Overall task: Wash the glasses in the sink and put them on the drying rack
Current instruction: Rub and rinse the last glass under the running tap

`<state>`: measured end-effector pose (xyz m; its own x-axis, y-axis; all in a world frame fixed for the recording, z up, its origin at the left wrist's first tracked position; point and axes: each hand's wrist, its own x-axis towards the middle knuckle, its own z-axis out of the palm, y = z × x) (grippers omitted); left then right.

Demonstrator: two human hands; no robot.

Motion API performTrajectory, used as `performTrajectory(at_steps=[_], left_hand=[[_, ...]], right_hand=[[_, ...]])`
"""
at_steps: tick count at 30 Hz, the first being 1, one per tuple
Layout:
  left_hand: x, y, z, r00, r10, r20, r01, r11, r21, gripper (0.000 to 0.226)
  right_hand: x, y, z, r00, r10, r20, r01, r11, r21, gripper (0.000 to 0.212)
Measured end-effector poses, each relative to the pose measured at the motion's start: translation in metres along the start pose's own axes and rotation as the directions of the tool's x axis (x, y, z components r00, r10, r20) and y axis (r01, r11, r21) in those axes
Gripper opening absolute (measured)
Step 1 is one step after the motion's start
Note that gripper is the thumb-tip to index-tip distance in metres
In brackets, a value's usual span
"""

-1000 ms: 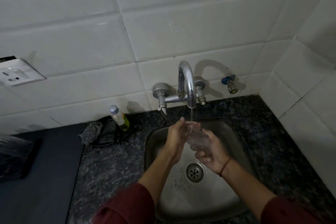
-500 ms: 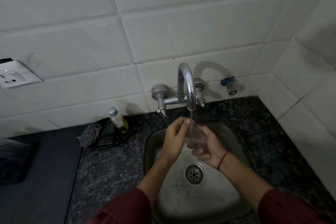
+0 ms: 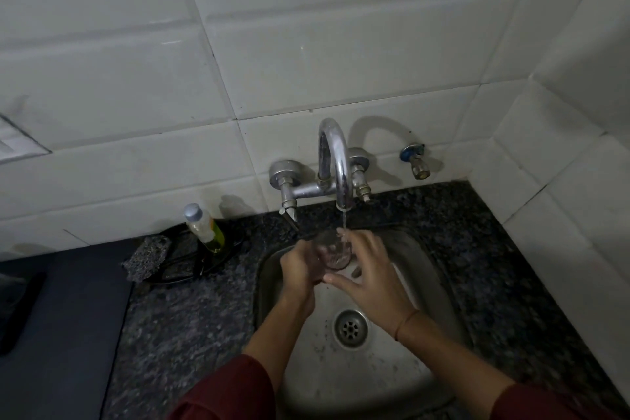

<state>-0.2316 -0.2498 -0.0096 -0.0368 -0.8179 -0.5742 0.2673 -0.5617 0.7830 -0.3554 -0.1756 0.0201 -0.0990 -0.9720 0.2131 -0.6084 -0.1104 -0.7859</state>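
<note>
The glass (image 3: 335, 254) is clasped under the tap (image 3: 335, 160) by the left hand (image 3: 300, 266); the grip of the right hand (image 3: 370, 269) is spread beside it.

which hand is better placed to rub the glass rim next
Right, probably. The left hand grips the glass under the stream from the tap, so it is busy. The right hand lies open beside the rim, fingers free to rub.
</note>
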Motion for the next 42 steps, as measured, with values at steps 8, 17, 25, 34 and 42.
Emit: performTrajectory(at_steps=[8,17,25,34,42], left_hand=[[0.004,0.017,0.006,0.955,0.194,-0.224,-0.117,0.941,0.317,0.036],[-0.012,0.003,-0.002,0.815,0.578,-0.044,-0.507,0.748,0.429,0.039],[-0.016,0.008,0.003,0.930,0.365,-0.040,-0.344,0.904,0.253,0.038],[-0.013,0.018,0.001,0.981,0.179,0.071,-0.190,0.958,0.213,0.030],[-0.007,0.025,-0.002,0.997,0.007,-0.083,0.019,0.948,0.316,0.036]], right_hand=[[-0.006,0.003,-0.004,0.987,-0.129,0.096,0.130,0.991,-0.006,0.014],[0.005,-0.012,0.005,0.900,0.396,0.185,-0.418,0.654,0.630,0.015],[0.002,-0.006,0.007,0.936,0.345,0.065,-0.330,0.799,0.503,0.019],[0.000,-0.005,0.006,0.948,0.277,0.158,-0.319,0.826,0.464,0.026],[0.001,-0.007,0.011,0.964,0.218,0.150,-0.262,0.861,0.435,0.016]])
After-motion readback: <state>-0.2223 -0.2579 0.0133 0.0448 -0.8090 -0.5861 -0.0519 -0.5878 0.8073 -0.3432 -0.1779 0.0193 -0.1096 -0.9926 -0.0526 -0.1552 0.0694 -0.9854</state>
